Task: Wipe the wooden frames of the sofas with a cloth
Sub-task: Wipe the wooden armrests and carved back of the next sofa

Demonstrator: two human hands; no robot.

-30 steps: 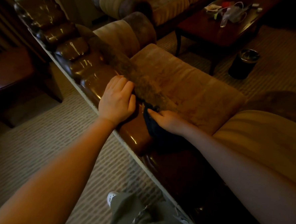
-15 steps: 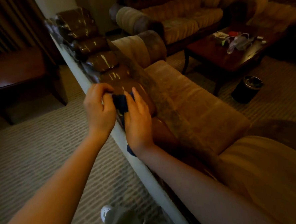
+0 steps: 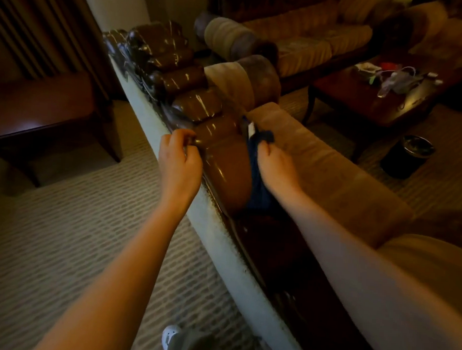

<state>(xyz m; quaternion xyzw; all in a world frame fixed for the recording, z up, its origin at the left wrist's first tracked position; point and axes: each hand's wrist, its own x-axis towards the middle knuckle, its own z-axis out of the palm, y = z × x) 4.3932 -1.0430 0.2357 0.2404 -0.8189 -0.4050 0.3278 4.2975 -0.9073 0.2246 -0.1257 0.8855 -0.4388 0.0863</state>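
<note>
since half a second ago the hands have parted: the right hand (image 3: 275,168) has carried the dark blue cloth (image 3: 254,176) over to the cushion side of the glossy wooden frame (image 3: 225,158), fingers curled round it, pressing it against the carved wood where it meets the tan back cushion (image 3: 332,175). the left hand (image 3: 180,161) now sits at the frame's outer edge, fingers curled, tips touching the wood (holding nothing that shows). beyond stand a coffee table (image 3: 364,101) and a small bin (image 3: 407,156).
</note>
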